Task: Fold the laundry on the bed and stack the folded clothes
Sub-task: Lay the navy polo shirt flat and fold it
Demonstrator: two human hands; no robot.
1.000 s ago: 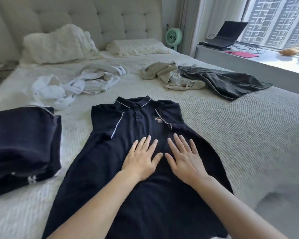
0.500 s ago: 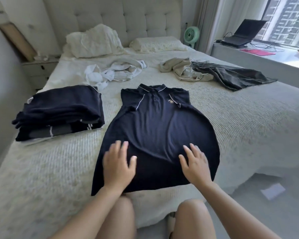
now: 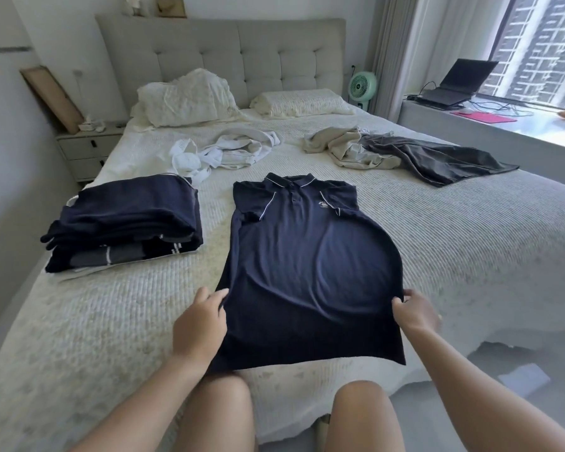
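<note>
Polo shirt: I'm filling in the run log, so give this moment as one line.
step: folding polo | left hand: grips left edge | right hand: grips right edge | stack: left of polo

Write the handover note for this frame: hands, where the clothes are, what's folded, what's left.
Left hand grips the left side edge of the navy polo dress with white piping, near its hem; right hand grips the right edge.
The dress lies flat, collar toward the headboard, unfolded.
Done: stack of folded navy clothes left of it.
Left: fold and stack the dress, then the crumpled white garments, beige garment and dark grey garment farther up the cream bedspread.
</note>
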